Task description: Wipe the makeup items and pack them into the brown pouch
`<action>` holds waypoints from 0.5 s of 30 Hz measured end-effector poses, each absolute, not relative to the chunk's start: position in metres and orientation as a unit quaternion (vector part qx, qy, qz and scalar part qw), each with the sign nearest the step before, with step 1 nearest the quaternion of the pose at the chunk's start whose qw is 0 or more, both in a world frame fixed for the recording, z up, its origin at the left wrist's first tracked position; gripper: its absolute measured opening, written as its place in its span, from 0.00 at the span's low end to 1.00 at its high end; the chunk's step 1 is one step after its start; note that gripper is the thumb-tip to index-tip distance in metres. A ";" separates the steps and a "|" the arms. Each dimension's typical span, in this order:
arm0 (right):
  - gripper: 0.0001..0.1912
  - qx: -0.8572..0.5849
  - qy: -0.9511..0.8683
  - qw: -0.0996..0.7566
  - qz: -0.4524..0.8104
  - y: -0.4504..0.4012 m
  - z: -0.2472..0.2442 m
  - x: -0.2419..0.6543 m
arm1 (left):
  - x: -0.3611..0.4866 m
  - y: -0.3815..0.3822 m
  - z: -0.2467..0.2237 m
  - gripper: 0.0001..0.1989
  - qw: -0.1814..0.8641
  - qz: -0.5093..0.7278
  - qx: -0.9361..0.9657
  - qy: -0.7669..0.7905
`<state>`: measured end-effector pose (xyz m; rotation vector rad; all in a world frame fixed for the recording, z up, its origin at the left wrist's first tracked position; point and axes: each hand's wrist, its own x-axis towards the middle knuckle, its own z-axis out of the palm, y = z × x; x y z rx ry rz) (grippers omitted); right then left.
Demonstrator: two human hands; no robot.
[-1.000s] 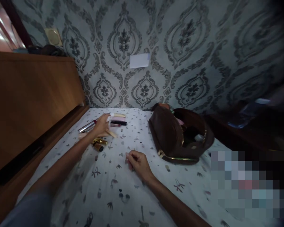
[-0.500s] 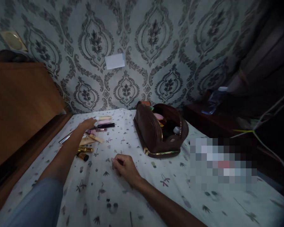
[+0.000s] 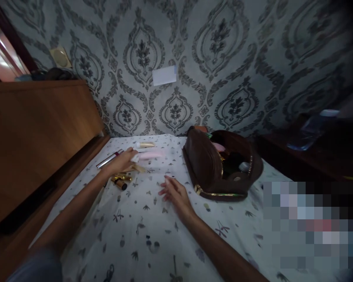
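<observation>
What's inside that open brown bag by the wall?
In the brown zippered bag, a pink rounded item and a pale, shiny item show. The deeper part is too dark to make out, and the bag's sides cover the rest.

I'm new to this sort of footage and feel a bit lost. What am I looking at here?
There is no machine: a person is working barehanded, seen by a camera worn on the head, looking forward and down. On the patterned sheet, towards the left, lie a cream tube, a silver tube and some gold tubes. An open brown bag with things inside sits further right. The left hand appears to hold a pink tube, blurred here. The right hand is empty, fingers loosely open.
</observation>
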<state>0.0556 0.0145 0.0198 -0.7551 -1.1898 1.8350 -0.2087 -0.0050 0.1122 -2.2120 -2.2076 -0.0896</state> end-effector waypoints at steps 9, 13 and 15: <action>0.26 -0.289 -0.443 0.389 0.754 0.013 0.013 0.059 | -0.160 -0.081 0.074 0.17 -0.124 -0.148 -0.753 -0.629; 0.27 -0.283 -0.487 0.381 0.733 0.011 0.009 0.058 | -0.151 -0.074 0.084 0.25 -0.071 -0.205 -0.723 -0.655; 0.26 -0.278 -0.509 0.373 0.724 0.011 0.007 0.058 | -0.128 -0.066 0.083 0.29 -0.042 -0.241 -0.711 -0.659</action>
